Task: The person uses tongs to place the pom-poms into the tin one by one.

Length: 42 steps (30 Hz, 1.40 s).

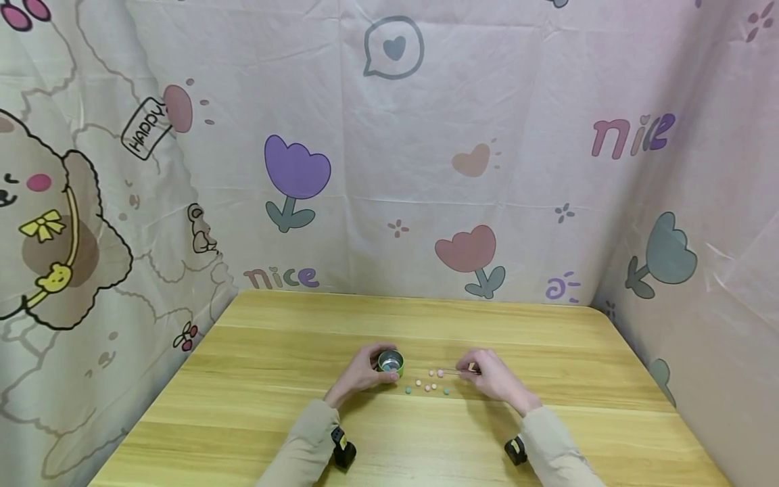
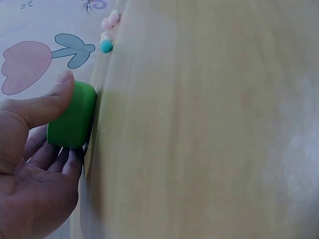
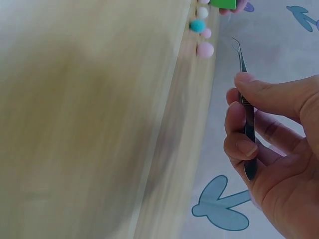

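Note:
My left hand (image 1: 364, 372) holds a small round green tin (image 1: 398, 373) on the table, thumb on the near side and fingers round the far side. The tin's silvery inside shows from above, with something bluish in it, too small to tell. In my right hand (image 1: 494, 376) a pair of slim metal tweezers (image 3: 247, 119) is pinched between thumb and fingers. Its bent tips stand slightly apart, with no ball between them in the right wrist view. Several small balls lie between the hands, among them a pink ball (image 1: 440, 373) near the tips and a teal ball (image 3: 197, 26).
A wooden table (image 1: 292, 325) spreads under both hands. Another teal ball (image 1: 408, 390) lies close to the tin's near right side. Patterned cloth (image 1: 389, 135) hangs behind the table and along both sides.

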Each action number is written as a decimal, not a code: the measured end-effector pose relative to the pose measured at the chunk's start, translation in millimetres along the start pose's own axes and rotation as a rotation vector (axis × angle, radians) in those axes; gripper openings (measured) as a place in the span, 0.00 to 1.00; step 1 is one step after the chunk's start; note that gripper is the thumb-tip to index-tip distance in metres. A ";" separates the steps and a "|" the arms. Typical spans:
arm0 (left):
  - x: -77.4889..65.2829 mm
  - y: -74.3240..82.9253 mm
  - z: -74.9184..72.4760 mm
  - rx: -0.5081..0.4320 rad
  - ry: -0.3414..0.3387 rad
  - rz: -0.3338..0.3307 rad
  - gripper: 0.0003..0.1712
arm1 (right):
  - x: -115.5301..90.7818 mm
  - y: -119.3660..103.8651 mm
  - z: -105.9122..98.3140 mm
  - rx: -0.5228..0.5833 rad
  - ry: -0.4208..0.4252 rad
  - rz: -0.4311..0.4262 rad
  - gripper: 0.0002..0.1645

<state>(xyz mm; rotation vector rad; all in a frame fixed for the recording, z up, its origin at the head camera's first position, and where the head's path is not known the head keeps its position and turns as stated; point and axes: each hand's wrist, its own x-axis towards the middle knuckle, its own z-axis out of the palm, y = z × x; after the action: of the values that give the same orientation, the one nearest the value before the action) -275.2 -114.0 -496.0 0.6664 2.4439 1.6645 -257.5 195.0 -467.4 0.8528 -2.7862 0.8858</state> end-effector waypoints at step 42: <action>-2.0 1.1 0.7 -0.010 -0.002 0.014 0.36 | -12.4 9.0 -4.7 0.093 -0.177 0.063 0.05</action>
<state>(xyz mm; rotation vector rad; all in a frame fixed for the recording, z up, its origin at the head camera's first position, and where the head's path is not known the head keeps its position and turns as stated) -272.8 -113.9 -495.6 0.6846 2.4341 1.6787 -252.3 209.7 -471.1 0.9031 -2.9581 1.0040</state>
